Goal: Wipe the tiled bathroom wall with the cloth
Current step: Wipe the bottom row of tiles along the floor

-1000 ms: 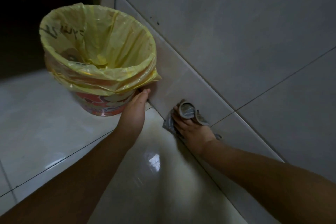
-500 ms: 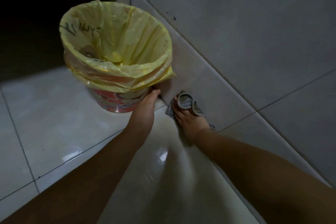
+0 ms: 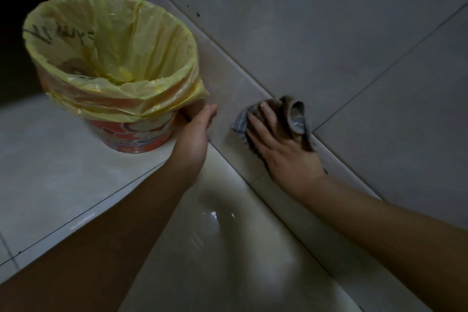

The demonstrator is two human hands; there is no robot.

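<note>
so the right hand (image 3: 283, 152) is flat against the low strip of the grey tiled bathroom wall (image 3: 316, 40), fingers (image 3: 255, 124) spread out and pressing a crumpled grey-brown striped cloth (image 3: 293, 116) onto the tile, not really gripping it, more pinning it under the palm. the cloth sits right at the bottom row of wall tile, just above where the wall meets the glossy pale tiled floor (image 3: 63, 172), and part of it bunches up past the fingertips. the left hand (image 3: 197, 134) is over by the small red patterned plastic bin (image 3: 134, 137), fingers curled around its side just under the overhanging yellow plastic bag liner (image 3: 111, 58), so it's holding the bin. the bin looks tipped a bit toward the camera, mouth open, standing just beside the wall. both bare forearms reach in from the bottom of the view. there's a dark recess (image 3: 15, 40) behind the bin on the left.
</note>
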